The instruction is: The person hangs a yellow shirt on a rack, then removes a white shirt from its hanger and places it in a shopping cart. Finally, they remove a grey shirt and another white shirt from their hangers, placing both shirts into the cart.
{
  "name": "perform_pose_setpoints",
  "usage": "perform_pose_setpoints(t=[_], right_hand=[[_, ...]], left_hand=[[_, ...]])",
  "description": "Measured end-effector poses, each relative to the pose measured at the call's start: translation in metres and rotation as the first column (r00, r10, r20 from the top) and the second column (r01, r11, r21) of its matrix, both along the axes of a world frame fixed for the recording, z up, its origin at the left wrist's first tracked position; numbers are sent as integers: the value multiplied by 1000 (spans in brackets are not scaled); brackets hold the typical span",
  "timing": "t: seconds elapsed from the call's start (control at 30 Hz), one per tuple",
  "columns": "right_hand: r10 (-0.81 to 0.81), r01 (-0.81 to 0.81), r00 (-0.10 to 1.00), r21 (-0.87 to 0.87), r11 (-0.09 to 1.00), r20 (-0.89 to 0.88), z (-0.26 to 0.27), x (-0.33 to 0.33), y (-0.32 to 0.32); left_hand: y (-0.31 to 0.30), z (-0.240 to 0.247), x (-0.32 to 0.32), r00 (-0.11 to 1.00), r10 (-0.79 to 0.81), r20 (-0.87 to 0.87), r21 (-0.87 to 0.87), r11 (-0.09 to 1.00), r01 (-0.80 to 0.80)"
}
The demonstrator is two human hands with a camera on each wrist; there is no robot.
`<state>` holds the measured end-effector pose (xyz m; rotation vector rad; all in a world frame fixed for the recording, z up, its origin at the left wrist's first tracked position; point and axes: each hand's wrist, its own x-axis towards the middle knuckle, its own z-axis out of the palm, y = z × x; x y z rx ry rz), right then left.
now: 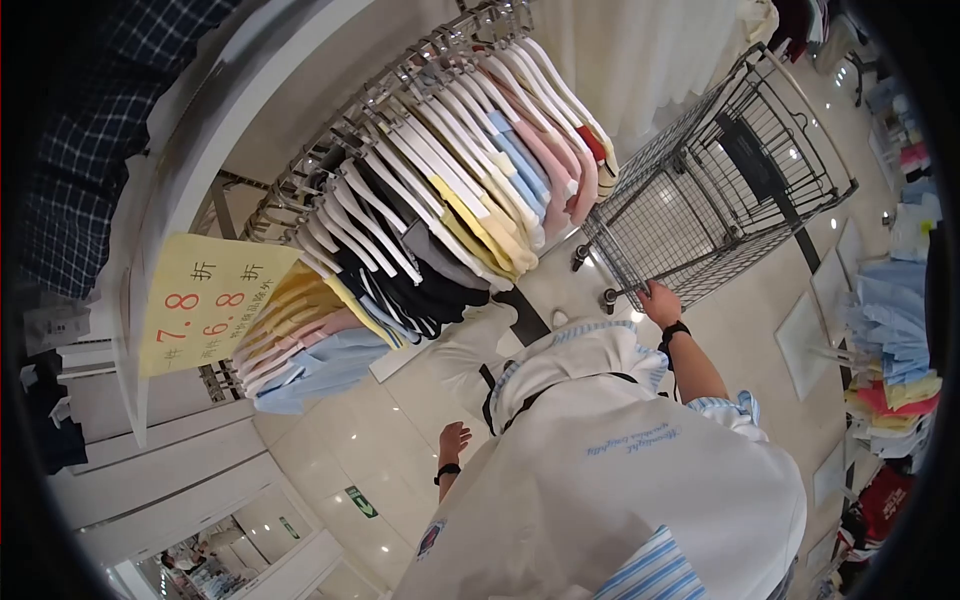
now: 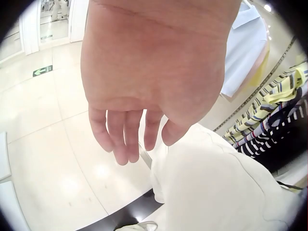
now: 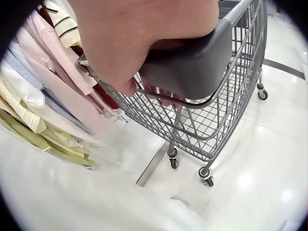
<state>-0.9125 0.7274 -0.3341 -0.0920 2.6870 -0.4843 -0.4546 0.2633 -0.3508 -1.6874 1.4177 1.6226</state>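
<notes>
My right hand (image 1: pixel 660 304) grips the near end of a grey wire shopping cart (image 1: pixel 680 190). Up close in the right wrist view, the fingers (image 3: pixel 127 86) curl over a dark grey plastic handle (image 3: pixel 192 72) on the cart's top rim; part of the grip is hidden behind it. Only bare wire mesh shows inside the basket. My left hand (image 1: pixel 455 440) hangs at my side, its fingers loosely bent and holding nothing. Beyond it in the left wrist view are my white clothing (image 2: pixel 207 178) and the tiled floor.
A rack of shirts (image 1: pixel 440 190) on white hangers stands in front, close beside the cart. A yellow price sign (image 1: pixel 210 305) hangs at its left end. More clothes (image 1: pixel 900 320) hang along the right side. On the floor is a green arrow sign (image 1: pixel 362 502).
</notes>
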Motion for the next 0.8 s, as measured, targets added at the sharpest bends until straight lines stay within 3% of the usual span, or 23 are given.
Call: perform_pose_setpoints(t=[0.2,0.27,0.3,0.37,0.4,0.43,0.47,0.5,0.53,0.57,0.8], right_hand=[[38,-48,995,103,994,97,-9,-9,-1],[83,-90,994,99,991,75,-21,-11,7],[113,-118,992,90,989,56,-24,-13,8],[114,-119,990,53,991,86,-18,-15,6],[121,-125,988,44,991,92,-20,-17,7],[97,-101,989,32,994,114,-16,-17,5],[106,-110,988,31,993,110,-15,-18,4],[95,-100,988,32,995,124,-15,-18,4],[87,-92,987,34,995,138,-14,-18,3],[56,-60,987,26,998,151,-16,-19,2],[95,-92,990,-37,995,107,-12,-20,1]], left_hand=[[-5,-15,-15,995,95,-12,11,995,-95],[-2,-33,-9,967,-248,-53,-154,959,238],[-2,-46,-4,970,-234,-62,-157,962,222],[-5,-80,17,886,-412,-212,-186,907,377],[5,-110,39,889,-403,-217,-193,910,366],[9,-99,33,655,-746,-121,-482,621,618],[-5,-107,11,337,-937,90,-675,191,713],[13,-102,35,346,-934,89,-676,199,710],[15,-116,43,710,-687,-156,-457,687,564],[-1,-113,23,936,-243,-254,-123,968,218],[12,-114,21,962,-178,-205,-191,972,139]])
